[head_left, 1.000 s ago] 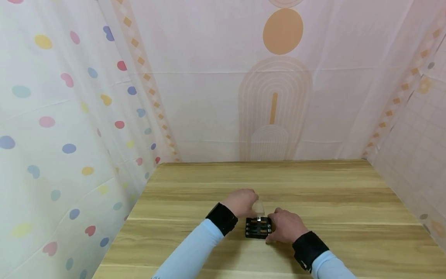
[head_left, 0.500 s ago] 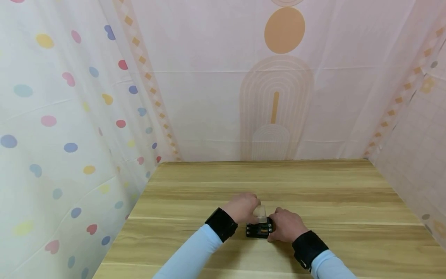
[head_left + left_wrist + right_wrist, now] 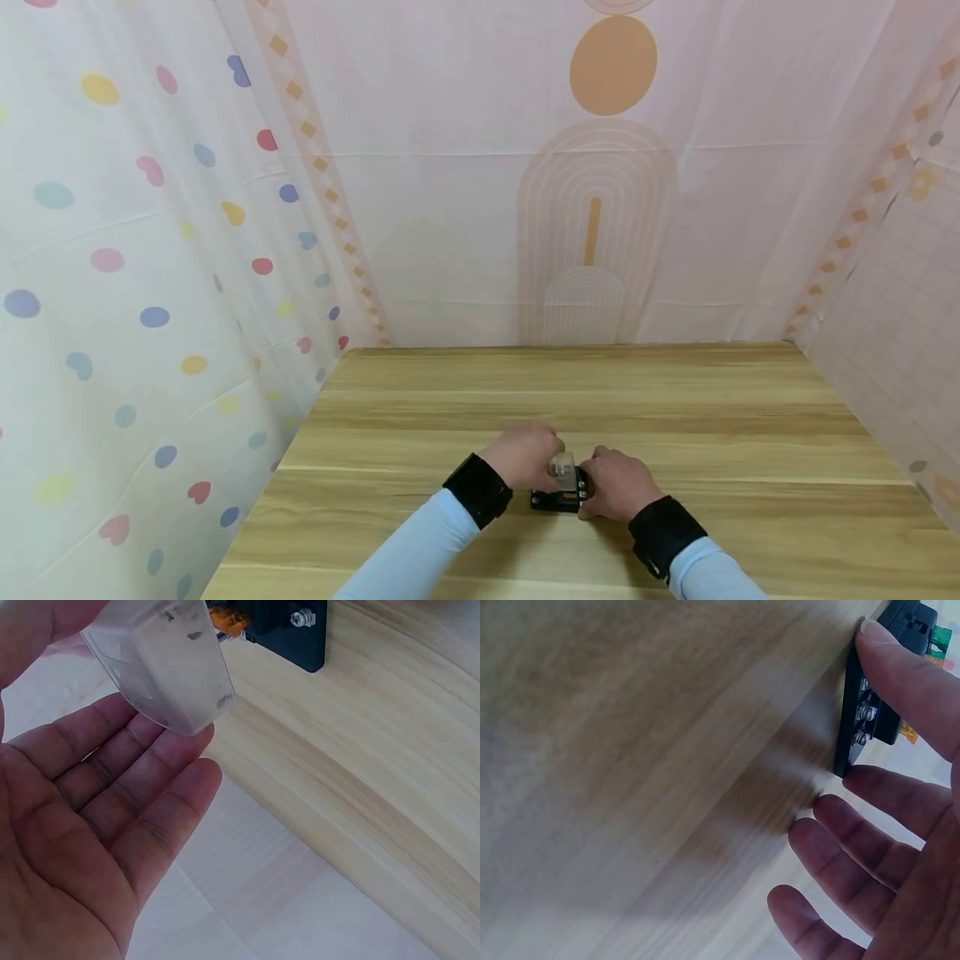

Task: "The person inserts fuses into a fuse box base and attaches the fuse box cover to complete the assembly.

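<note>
A black fuse block [image 3: 553, 503] lies on the wooden table, its screw terminals [image 3: 867, 712] showing in the right wrist view. Orange [image 3: 909, 733] and green fuses [image 3: 940, 639] stand up from it. My left hand [image 3: 523, 457] grips a clear plastic cover [image 3: 169, 667] between thumb and fingers. In the head view that cover overlaps the far part of the block, tilted. My right hand [image 3: 619, 485] holds the block at its right end, thumb on one side and index finger [image 3: 900, 796] on the other. The other right fingers are spread beside it.
The wooden table [image 3: 420, 375] stretches around the block, its far edge meeting a pale patterned curtain [image 3: 450, 250]. A dotted curtain [image 3: 150, 375] hangs along the left and a checked one [image 3: 892, 333] along the right.
My left hand has moved down and slightly right, bringing the clear cover from above the block's far edge over its far part. The right hand keeps its place on the block.
</note>
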Demonstrator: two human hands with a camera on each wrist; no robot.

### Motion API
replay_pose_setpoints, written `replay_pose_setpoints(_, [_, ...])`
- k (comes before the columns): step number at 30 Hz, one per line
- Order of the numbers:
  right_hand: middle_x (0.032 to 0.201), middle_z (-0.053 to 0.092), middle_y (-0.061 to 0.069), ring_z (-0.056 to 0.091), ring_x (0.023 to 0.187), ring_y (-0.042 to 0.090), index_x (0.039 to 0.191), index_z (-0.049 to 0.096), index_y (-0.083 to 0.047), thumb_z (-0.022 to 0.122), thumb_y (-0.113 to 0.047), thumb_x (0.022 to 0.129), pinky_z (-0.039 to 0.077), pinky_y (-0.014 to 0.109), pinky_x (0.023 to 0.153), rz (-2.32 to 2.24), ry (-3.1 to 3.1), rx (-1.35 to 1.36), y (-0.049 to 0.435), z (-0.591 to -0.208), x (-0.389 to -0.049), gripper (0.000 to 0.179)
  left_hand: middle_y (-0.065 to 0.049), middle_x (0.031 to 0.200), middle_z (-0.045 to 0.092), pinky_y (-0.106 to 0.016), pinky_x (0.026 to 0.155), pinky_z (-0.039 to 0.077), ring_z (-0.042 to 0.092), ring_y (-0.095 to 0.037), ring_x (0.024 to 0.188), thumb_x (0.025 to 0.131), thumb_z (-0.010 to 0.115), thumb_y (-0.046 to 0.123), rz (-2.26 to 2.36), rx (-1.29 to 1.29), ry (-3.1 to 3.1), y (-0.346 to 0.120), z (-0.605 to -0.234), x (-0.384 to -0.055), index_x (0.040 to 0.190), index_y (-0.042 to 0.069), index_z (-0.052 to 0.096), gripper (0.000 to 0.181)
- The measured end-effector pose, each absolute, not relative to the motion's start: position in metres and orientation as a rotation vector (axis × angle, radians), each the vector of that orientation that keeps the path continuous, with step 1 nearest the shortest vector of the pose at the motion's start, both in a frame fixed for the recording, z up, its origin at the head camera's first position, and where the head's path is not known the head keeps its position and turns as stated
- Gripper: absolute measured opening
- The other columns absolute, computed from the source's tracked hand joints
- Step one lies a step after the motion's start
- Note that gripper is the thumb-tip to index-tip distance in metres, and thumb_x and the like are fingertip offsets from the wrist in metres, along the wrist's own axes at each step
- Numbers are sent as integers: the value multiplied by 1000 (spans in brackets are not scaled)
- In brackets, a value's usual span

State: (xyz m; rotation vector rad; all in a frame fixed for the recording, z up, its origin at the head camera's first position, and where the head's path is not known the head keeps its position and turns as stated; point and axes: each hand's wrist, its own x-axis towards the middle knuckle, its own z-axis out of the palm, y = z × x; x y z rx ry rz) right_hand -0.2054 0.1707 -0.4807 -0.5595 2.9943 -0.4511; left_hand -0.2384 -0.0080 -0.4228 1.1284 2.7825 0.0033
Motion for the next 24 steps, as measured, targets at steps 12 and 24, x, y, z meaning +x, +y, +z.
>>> replay_pose_setpoints(12, [81,50,-1,47,69,16,92,72,-11,94,-31,62,44,37,56,-469,2992,-570,171,-482,-207,42,10,78,57,-18,62,43,49,-3,67,75,86,21,84,1143,2743,-6,-430,-235,87,13,71,21])
replay_pose_setpoints(24, [81,50,-1,47,69,16,92,72,-11,94,-30,62,44,37,56,-477,2998,-591,172,-482,-206,42,10,78,55,-18,61,42,48,-4,65,75,87,26,-18,1167,2750,-1,-442,-235,87,14,70,24])
